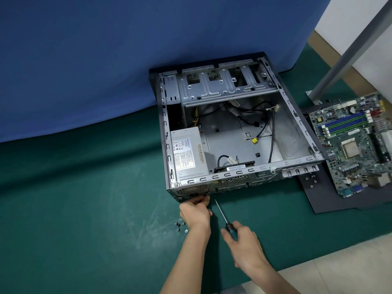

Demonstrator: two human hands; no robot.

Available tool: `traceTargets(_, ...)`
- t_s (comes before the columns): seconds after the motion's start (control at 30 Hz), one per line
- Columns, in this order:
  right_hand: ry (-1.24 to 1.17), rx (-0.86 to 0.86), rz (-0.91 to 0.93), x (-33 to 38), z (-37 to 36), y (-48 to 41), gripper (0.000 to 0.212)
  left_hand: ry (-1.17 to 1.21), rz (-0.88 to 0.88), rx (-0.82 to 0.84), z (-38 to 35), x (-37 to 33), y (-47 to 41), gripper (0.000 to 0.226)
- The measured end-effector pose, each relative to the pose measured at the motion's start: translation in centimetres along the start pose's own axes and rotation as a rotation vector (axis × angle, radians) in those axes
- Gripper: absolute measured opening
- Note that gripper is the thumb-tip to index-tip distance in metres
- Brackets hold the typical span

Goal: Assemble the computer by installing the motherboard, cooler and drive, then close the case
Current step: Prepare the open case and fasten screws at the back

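Note:
The open computer case (297, 128) lies flat on the green mat, its side off, with a power supply (187, 154) in its near left corner and loose cables inside. My left hand (196, 213) reaches the case's rear wall near the power supply, fingers curled as if pinching something small that I cannot make out. My right hand (244, 244) grips the handle of a screwdriver (222, 215), whose tip points up toward the case's rear edge. The motherboard (352, 143) lies outside the case on the right, on the dark side panel (331, 204).
Several small screws (180, 227) lie on the green mat (84, 209) left of my left wrist, and more sit on the side panel near the motherboard. A blue cloth backdrop rises behind the case. A grey metal leg (347, 52) slants down at the right.

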State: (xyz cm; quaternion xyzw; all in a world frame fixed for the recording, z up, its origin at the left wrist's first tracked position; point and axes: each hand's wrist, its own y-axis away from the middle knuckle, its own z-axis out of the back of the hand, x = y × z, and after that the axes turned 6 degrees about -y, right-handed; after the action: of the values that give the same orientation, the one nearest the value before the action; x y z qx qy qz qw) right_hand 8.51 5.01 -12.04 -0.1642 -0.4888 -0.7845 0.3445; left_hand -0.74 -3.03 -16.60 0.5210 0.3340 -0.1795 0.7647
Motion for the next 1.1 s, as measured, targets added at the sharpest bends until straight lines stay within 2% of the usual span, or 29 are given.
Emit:
traceTargets(0.2, 0.010, 0.015, 0.006, 0.4, 0.2, -0.4, 0.023, 0.110, 0.173, 0.091, 0.5, -1.2, -0.2, 0.018)
traceTargets(0.47, -0.016, 0.000, 0.011, 0.4, -0.5, -1.3, 0.026, 0.153, 0.303, 0.294, 2.5, -2.1, -0.8, 0.020)
traceTargets(0.7, -0.018, -0.022, 0.018, 0.2, -1.0, -1.5, 0.023, 0.180, 0.331, 0.373, 3.2, -1.8, -1.2, 0.035)
traceTargets(1.1, 0.059, -0.076, 0.045, 0.2, -2.0, -1.5, 0.022, 0.205, 0.327, 0.408, 3.4, -1.8, -1.4, 0.028)
